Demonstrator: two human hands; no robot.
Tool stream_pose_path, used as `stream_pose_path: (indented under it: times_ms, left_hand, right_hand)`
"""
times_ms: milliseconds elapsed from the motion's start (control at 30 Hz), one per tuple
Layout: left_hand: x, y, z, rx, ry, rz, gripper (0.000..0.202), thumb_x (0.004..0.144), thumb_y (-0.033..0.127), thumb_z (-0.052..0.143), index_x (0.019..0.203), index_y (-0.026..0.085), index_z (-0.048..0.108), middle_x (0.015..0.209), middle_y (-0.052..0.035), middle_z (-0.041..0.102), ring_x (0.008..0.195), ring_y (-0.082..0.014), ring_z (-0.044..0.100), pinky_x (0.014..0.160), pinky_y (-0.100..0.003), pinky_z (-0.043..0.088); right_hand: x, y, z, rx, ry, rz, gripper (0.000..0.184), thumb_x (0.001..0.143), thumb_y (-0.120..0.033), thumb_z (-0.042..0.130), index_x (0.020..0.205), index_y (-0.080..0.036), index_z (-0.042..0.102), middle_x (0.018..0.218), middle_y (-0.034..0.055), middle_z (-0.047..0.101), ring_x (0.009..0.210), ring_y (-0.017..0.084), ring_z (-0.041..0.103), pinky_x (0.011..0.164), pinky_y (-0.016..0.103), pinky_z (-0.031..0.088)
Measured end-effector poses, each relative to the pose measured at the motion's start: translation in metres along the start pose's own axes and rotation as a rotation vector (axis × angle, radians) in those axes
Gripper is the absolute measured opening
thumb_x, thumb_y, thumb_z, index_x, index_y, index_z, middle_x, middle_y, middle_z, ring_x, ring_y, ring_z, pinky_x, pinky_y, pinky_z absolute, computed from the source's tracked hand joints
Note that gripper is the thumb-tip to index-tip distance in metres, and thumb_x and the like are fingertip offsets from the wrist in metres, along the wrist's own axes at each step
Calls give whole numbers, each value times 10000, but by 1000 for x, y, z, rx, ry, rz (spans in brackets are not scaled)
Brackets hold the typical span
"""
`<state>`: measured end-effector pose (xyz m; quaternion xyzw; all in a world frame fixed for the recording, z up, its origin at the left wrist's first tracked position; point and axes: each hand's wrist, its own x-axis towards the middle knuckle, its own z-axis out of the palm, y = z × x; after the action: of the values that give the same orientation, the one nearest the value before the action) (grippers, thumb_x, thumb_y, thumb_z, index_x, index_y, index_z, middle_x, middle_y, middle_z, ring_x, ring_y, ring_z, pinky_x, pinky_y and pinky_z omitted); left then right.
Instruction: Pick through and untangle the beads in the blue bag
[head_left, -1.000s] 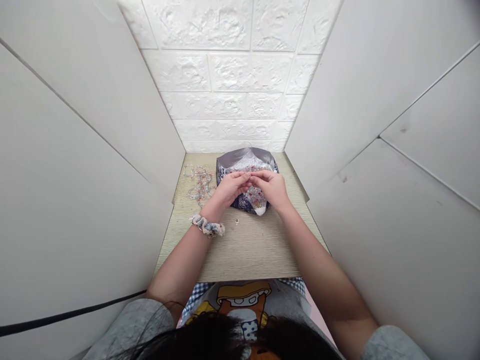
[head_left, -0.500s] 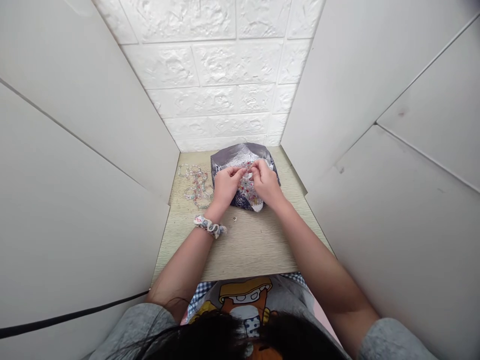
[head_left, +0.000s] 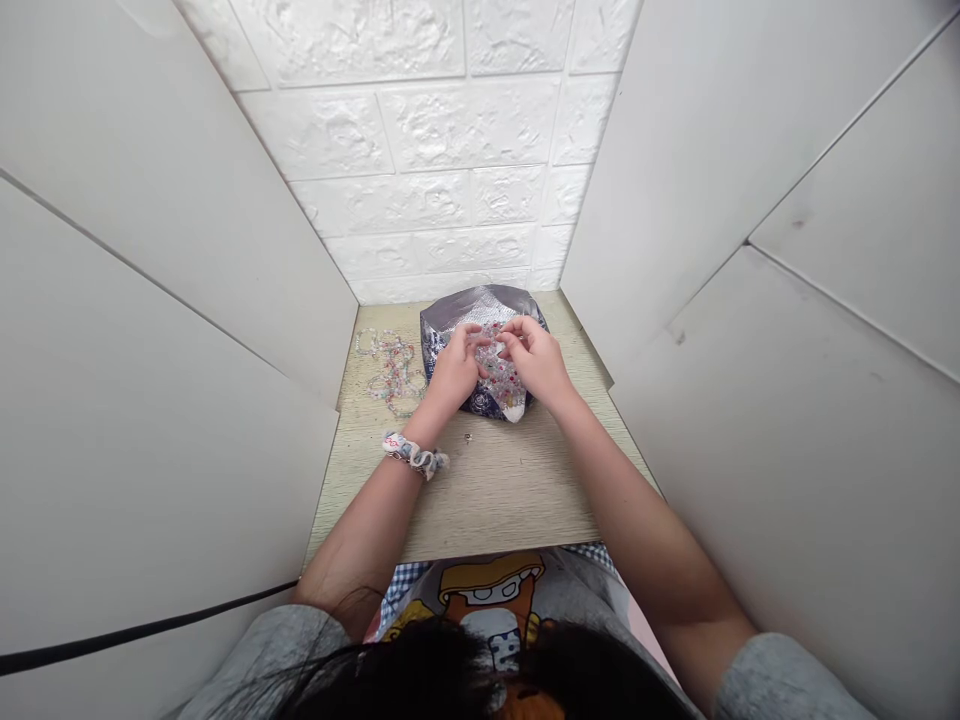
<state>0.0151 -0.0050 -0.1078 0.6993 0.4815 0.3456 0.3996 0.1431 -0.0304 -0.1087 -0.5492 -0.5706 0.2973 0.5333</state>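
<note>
Silvery pouch [head_left: 486, 303] (navy outside), multicoloured beads [head_left: 501, 377]

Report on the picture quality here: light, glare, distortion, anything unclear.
Head view: bright, soft light on the white wall, with glints on the silvery bag lining; head view: wide-angle stretch seems to splay the side panels; head view: anything in the right hand is too small to make out.
</note>
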Motion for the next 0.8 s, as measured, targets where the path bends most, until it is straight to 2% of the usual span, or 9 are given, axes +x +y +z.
stream_pose_path:
  times_ms: [100, 267, 433, 567, 633, 733, 800]
  left_hand:
    - [0, 3, -3, -94, -18, 41, 316, 825, 159, 294, 1138, 192, 271, 1068, -61, 573, 410, -34, 481, 529, -234, 441]
    - [2, 3, -5, -187, -35, 86, 231, 819, 155, 299, 1048, 189, 310, 1109, -59, 547, 414, -24, 482, 509, -223, 430]
    - [3, 2, -5, -132, -76, 26, 152, 808, 213, 358, 906, 164, 462, 828, -16, 627, 387, -42, 458, 475, -213, 401]
    - [-1, 8, -8, 12, -73, 56, 229, 809, 300, 382, 830, 164, 566, 508, 29, 549, 408, -81, 464, 501, -218, 391]
    - [-5, 13, -10, 100, -20, 114, 265, 810, 322, 385, 807, 164, 598, 550, 13, 574, 479, -92, 496, 537, -217, 393]
    - [-10, 21, -13, 213, 128, 234, 277, 816, 305, 382, 845, 167, 622, 733, -14, 631, 636, -101, 537, 603, -207, 388]
    - [-13, 24, -14, 265, 182, 269, 283, 815, 309, 386, 855, 168, 627, 700, -11, 626, 620, -98, 528, 592, -202, 374]
  right_hand:
    - [3, -2, -2, 195, -55, 116, 108, 727, -268, 468, 773, -175, 497, 705, -19, 543, 598, 83, 528, 595, 227, 443]
    - [4, -4, -4, 434, -129, 257, 133, 705, -273, 493, 785, -168, 514, 779, -7, 580, 586, 56, 528, 610, 219, 469]
    - [2, -6, -5, 495, -131, 298, 143, 694, -269, 517, 792, -165, 526, 747, -6, 593, 582, 53, 527, 611, 213, 474]
    - [3, -7, -6, 458, -119, 303, 111, 688, -237, 519, 767, -161, 535, 684, -17, 579, 567, 54, 524, 601, 205, 466]
    - [3, -8, -6, 433, -126, 296, 110, 688, -235, 517, 766, -161, 541, 688, -16, 580, 553, 53, 519, 586, 205, 459]
    - [3, -8, -6, 394, -145, 274, 124, 691, -243, 515, 777, -161, 551, 699, -15, 580, 526, 50, 505, 560, 207, 447]
    - [3, -8, -6, 385, -153, 263, 126, 693, -246, 517, 778, -161, 553, 696, -15, 578, 525, 51, 505, 563, 211, 445]
